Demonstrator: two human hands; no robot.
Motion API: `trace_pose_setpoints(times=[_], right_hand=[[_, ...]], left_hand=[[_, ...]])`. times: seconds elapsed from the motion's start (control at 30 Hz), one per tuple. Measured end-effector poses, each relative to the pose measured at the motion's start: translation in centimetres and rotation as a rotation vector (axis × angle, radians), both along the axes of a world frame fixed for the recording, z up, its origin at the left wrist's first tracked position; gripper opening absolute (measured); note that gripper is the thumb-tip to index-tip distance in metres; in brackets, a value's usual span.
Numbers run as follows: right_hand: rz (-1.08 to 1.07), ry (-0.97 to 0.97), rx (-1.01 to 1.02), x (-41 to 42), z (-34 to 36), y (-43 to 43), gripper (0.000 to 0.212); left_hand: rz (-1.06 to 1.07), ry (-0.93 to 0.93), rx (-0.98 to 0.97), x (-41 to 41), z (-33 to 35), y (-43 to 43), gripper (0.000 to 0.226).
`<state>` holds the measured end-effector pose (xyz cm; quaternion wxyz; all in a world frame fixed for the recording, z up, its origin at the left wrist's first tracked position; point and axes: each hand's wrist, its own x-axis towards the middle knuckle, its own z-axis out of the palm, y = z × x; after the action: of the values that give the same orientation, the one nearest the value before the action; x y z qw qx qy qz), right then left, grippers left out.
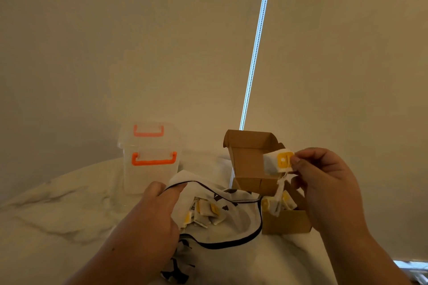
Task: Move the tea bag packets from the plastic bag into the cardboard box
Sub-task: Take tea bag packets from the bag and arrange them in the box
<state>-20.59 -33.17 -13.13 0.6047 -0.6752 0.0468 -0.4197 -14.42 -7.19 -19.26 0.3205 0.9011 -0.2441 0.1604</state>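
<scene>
The right hand [324,173] is raised over the open cardboard box [278,192], thumb and fingertips pinched on one tea bag packet [279,161], a white sachet with a yellow label, held just in front of the box's upright lid flap. A thin string hangs down from that packet, and another white bag dangles at its end, touching the packets with yellow labels already lying inside the box [278,203]. The left hand [159,206] is closed around the dark-trimmed rim of the plastic bag [231,231], thumb on top, holding its mouth open; the bag is whitish with dark printed marks and lies crumpled just to the left of the box, touching it. Inside the bag's mouth sits a loose heap of more packets [207,211], white with yellow tags. All of this rests on a bed covered in wrinkled white bedding [69,210]. Behind the left hand, a clear plastic container [150,157] with orange handles on its lid and side stands upright on the bedding, well apart from the cardboard box. Beyond everything is a plain beige wall, with a bright beaded cord or strip [257,41] running up it at a slant from behind the box's lid.
</scene>
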Motion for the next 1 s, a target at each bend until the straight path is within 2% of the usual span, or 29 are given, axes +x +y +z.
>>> trace_pose_setpoints(times=[0.33, 0.47, 0.6, 0.8, 0.9, 1.0], right_hand=[[-0.200, 0.070, -0.027, 4.0, -3.0, -4.1, 0.011], [-0.206, 0.245, -0.167, 5.6, -4.4, -4.5, 0.012], [-0.139, 0.376, -0.149, 6.5, -5.6, -4.9, 0.017], [-0.132, 0.350, -0.142, 5.5, -5.5, -4.2, 0.016], [-0.094, 0.293, -0.253, 4.3, -4.9, -2.1, 0.017], [0.007, 0.133, -0.393, 2.6, -4.0, 0.7, 0.015]], left_hand=[[-0.009, 0.003, 0.021, 0.3, -0.2, -0.2, 0.070], [-0.008, 0.004, 0.022, 0.2, -0.2, -0.3, 0.071], [0.004, -0.002, 0.010, 0.2, -0.1, -0.2, 0.071], [0.011, -0.040, 0.007, 0.1, 0.1, -0.1, 0.071], [0.024, -0.054, 0.023, -0.1, 0.4, 0.0, 0.070], [0.039, -0.057, 0.023, -0.1, 0.6, 0.2, 0.069]])
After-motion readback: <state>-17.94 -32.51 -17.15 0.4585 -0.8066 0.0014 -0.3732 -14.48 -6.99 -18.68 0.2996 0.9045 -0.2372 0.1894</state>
